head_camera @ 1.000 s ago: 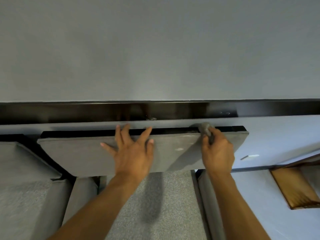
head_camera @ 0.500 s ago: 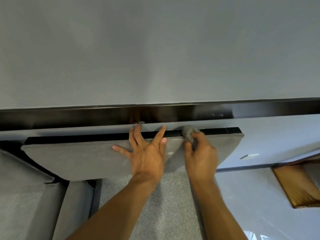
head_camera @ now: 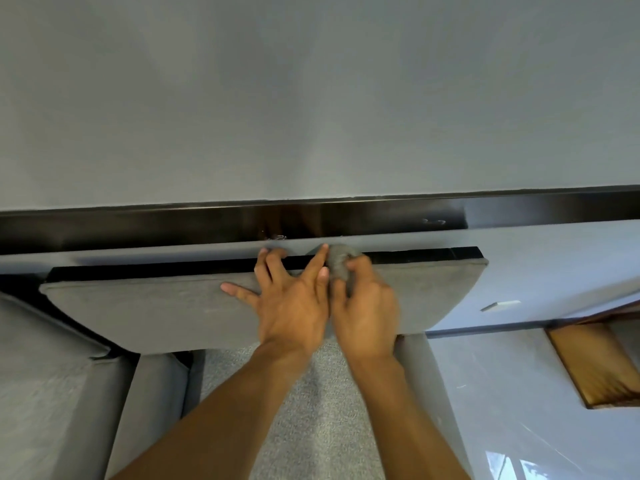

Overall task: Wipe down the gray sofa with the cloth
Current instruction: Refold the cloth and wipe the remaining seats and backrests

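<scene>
The gray sofa's back cushion [head_camera: 145,313] runs across the middle of the view, with its top edge against a black strip. My left hand [head_camera: 291,306] lies flat on the cushion, fingers spread and reaching over the top edge. Touching it on the right, my right hand [head_camera: 367,310] is closed around a small bunched gray cloth [head_camera: 339,261], which it presses on the cushion's top edge. The seat cushion [head_camera: 311,410] shows below between my forearms.
A gray wall [head_camera: 311,98] with a dark baseboard [head_camera: 138,230] stands behind the sofa. Another sofa section [head_camera: 52,393] lies at the left. At the right are glossy pale floor [head_camera: 519,375] and a wooden piece [head_camera: 595,365].
My right hand has slid the cloth leftward along the cushion's top edge until it meets my left hand. The left hand has shifted a little to the right.
</scene>
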### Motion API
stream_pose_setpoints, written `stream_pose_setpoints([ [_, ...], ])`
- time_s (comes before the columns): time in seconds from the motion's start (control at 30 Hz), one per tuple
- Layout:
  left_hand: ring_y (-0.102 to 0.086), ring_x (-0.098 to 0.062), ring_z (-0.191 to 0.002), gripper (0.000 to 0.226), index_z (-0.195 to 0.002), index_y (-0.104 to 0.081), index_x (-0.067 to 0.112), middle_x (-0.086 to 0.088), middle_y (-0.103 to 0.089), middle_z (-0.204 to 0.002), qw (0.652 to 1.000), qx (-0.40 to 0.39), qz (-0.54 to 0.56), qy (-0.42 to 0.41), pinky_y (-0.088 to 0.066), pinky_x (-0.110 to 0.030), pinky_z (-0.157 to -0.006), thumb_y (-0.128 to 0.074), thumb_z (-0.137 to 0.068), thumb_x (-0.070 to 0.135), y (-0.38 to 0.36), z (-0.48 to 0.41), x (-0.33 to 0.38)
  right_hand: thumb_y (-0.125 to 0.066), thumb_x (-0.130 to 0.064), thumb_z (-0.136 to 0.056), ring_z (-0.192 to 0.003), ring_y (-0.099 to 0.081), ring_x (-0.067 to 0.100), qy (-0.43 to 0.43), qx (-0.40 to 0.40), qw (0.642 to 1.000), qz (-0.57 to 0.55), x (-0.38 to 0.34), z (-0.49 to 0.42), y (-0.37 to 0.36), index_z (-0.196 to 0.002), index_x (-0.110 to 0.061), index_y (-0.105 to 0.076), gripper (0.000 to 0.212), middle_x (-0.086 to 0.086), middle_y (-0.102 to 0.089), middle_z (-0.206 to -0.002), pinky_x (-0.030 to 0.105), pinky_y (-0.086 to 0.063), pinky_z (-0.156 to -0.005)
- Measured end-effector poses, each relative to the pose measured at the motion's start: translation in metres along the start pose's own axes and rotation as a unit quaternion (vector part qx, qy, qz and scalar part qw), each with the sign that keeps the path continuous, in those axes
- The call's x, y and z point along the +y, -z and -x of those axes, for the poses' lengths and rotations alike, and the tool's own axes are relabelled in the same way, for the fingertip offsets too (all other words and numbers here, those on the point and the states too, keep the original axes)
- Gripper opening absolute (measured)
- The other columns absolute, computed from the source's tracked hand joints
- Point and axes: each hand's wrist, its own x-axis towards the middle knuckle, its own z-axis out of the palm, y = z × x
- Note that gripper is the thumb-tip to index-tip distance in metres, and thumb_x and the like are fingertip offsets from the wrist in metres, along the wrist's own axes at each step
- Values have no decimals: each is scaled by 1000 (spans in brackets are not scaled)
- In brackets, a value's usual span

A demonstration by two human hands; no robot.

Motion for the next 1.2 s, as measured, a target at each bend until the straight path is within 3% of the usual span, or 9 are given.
stream_pose_setpoints([
  [0.13,-4,-29,-151,45,-150,-30,60,-5,-15,-150,1000,-16,20,-3,17,-80,-109,-20,-107,54,7,0,-4,-55,-37,-100,-74,-61,11,45,-27,997,48,16,2,14,-115,-27,-59,18,-9,-67,-95,26,-47,-65],
  [0.23,-3,-27,-152,44,-152,-28,59,-5,-15,-151,999,-33,29,-17,18,-78,-108,-24,-108,51,11,2,-9,-55,-31,-100,-75,-63,16,-16,23,998,53,54,12,35,-113,-27,-58,14,-3,-69,-97,37,-56,-65],
  [0.3,-4,-28,-151,44,-152,-29,59,-6,-16,-151,999,-33,34,-18,18,-78,-107,-28,-109,49,13,2,-8,-58,-25,-100,-68,-58,13,-28,44,997,49,56,21,35,-106,-22,-60,7,-2,-68,-91,25,-47,-56],
  [0.37,-6,-29,-149,43,-151,-31,59,-6,-17,-150,999,-31,35,-14,16,-80,-107,-30,-109,49,13,1,-6,-59,-22,-99,-63,-53,9,1,41,997,59,46,26,26,-103,-20,-62,5,-3,-68,-89,12,-32,-54],
  [0.57,-11,-29,-144,47,-150,-30,61,-4,-18,-146,999,-27,20,-17,15,-82,-105,-42,-107,46,11,0,-8,-59,-25,-99,-68,-65,20,124,-16,988,95,15,20,11,-120,-27,-66,22,-3,-69,-103,26,-45,-55],
  [0.8,-16,-29,-144,42,-150,-33,60,-4,-23,-142,998,-55,26,0,12,-83,-107,-32,-109,49,20,-3,-4,-55,-28,-102,-89,-66,24,-59,91,993,45,53,8,33,-132,-24,-61,31,2,-67,-113,35,-52,-72],
  [0.93,-13,-29,-144,45,-150,-32,61,-3,-22,-141,998,-53,33,-3,15,-81,-105,-39,-108,48,19,-3,-5,-62,-17,-97,-74,-62,15,20,58,998,-32,23,37,-11,-115,-18,-66,19,1,-69,-101,24,-49,-61],
  [1.03,-12,-30,-145,48,-150,-30,62,-3,-21,-142,998,-56,32,-4,17,-80,-105,-44,-107,44,19,-3,-5,-63,-17,-93,-65,-54,11,3,36,998,-50,9,52,-34,-100,-21,-59,9,-5,-65,-88,27,-41,-55],
  [1.2,-12,-29,-144,41,-149,-35,61,-4,-22,-143,998,-44,45,-8,14,-83,-106,-34,-109,49,17,-3,-6,-63,-18,-93,-68,-57,13,-5,78,997,-6,47,47,-17,-105,-20,-63,12,-5,-67,-91,28,-42,-56],
])
